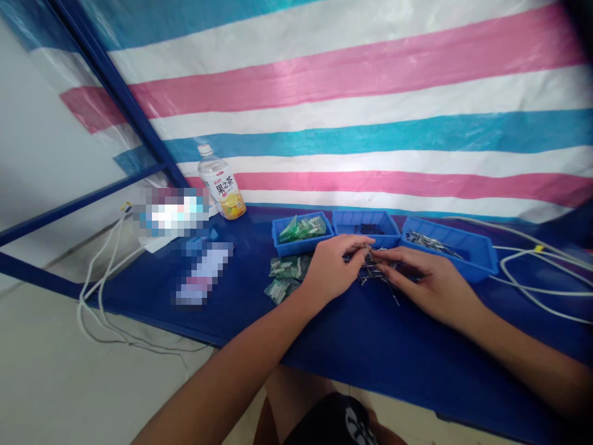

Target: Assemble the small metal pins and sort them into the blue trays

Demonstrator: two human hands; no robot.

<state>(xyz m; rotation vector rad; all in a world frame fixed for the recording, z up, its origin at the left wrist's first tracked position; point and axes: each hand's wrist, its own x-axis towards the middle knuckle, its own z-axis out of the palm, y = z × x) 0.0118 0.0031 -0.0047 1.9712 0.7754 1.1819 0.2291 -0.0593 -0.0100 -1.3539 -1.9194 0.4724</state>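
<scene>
My left hand (pixel 334 264) is closed in a pinch, with thumb and fingertips together above a loose pile of thin metal pins (pixel 368 272). Close on its right, my right hand (pixel 426 278) pinches too, and the fingertips of both hands nearly meet. Whatever lies between the fingers is too small to make out. Behind the hands stand three blue bins: the left bin (pixel 303 246) holds green plastic packets (pixel 302 228), the middle bin (pixel 343 219) small dark parts (pixel 370 229), and the right bin (pixel 477 259) slim silvery pieces (pixel 430 242).
Small green-tinted bags (pixel 279 289) of light parts lie left of my left hand. A drink bottle (pixel 222 185) stands farther back on the blue table (pixel 324 346). White cables (pixel 519 278) run along the right side. A striped sheet (pixel 324 86) hangs behind.
</scene>
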